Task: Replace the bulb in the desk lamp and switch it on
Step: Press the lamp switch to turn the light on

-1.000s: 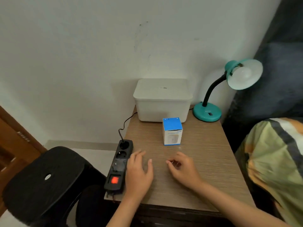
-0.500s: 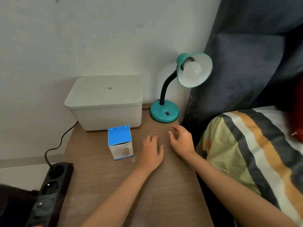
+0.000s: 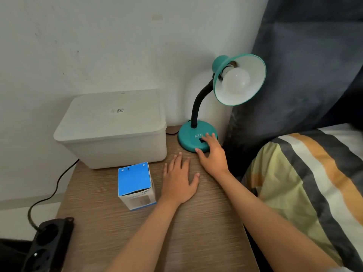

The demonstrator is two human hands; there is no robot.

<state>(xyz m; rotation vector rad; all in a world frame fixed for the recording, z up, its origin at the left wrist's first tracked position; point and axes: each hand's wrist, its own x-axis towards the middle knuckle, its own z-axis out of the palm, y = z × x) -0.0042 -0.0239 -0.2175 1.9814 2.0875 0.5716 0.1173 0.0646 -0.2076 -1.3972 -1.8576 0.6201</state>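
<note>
A teal desk lamp stands at the table's back right, its round base (image 3: 188, 136) on the wood and a black gooseneck rising to the shade (image 3: 247, 91). A white bulb (image 3: 235, 81) sits unlit in the shade. My right hand (image 3: 212, 154) rests on the front of the base, fingers spread over the black switch. My left hand (image 3: 179, 180) lies flat and open on the wooden table (image 3: 196, 232), just left of the right one. A blue-topped bulb box (image 3: 135, 185) stands upright to the left of my left hand.
A white lidded plastic box (image 3: 114, 128) sits against the wall behind the bulb box. A black power strip (image 3: 49, 244) with a cable lies at the table's front left corner. A striped bedcover (image 3: 314, 183) and a dark curtain (image 3: 314, 65) border the table's right side.
The view has swung right and closer to the lamp. My right hand has moved forward from the table onto the lamp's base. My left hand has slid forward beside the bulb box.
</note>
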